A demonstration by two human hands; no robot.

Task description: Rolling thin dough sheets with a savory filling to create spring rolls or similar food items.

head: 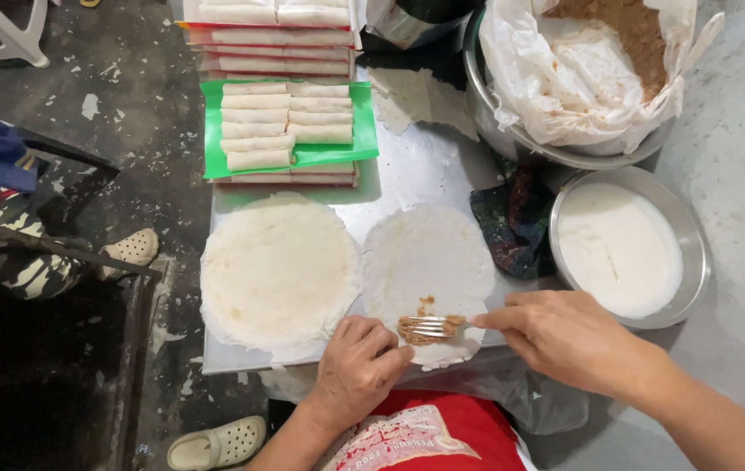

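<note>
Closest in, the left hand (357, 366) presses curled fingers on the near edge of a thin round white wrapper (429, 262), holding nothing. Limp and easily torn, it should be lifted by that edge. Right hand (568, 336) pinches a metal fork (429, 327), spreading brown filling (425, 329).

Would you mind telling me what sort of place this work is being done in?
Probably an informal food-prep spot for spring rolls: a stack of round wrappers on a metal table, trays of finished rolls, and a lined basin of filling.
</note>
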